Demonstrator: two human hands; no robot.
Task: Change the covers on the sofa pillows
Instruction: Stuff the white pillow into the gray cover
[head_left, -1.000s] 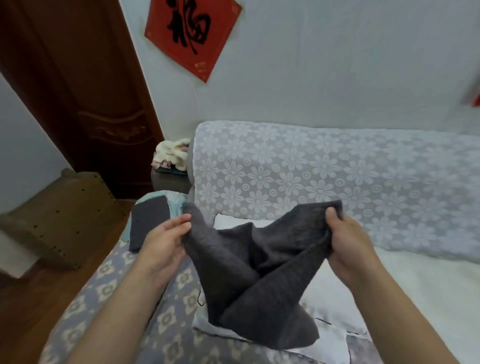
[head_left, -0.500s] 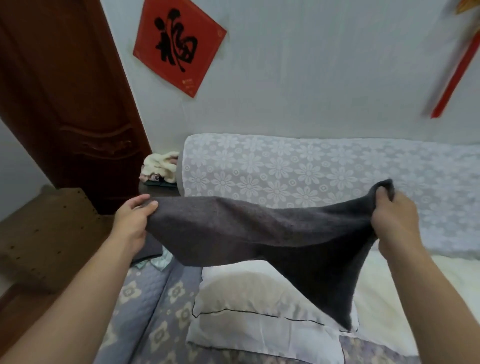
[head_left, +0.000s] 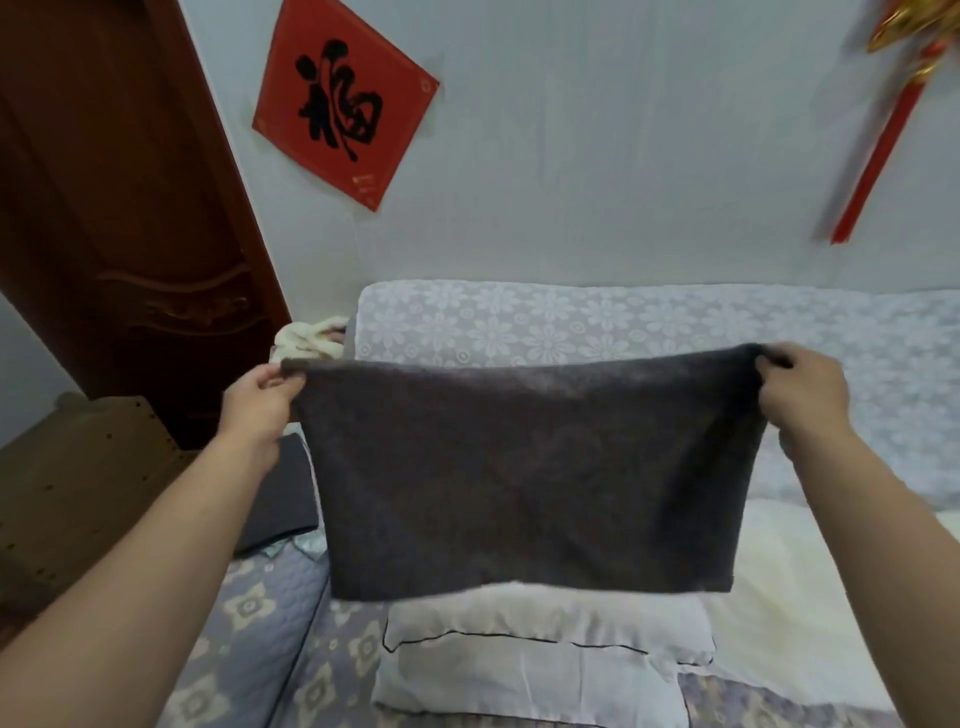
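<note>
A dark grey pillow cover (head_left: 530, 478) hangs flat and stretched in the air above the sofa. My left hand (head_left: 260, 402) pinches its upper left corner, and my right hand (head_left: 800, 389) grips its upper right corner. Beneath its lower edge a bare white pillow (head_left: 540, 654) with a thin black seam line lies on the sofa seat (head_left: 249, 623). The cover hides the pillow's far part.
A second dark grey fabric piece (head_left: 280, 499) lies on the sofa's left armrest. The sofa back (head_left: 597, 322) wears a white floral lace throw. A cream blanket (head_left: 810, 623) covers the seat at right. A brown door (head_left: 104, 208) and a wooden board (head_left: 67, 493) stand at left.
My hands moved apart and upward, pulling the crumpled grey cover out into a flat hanging rectangle. My view tilted up toward the wall.
</note>
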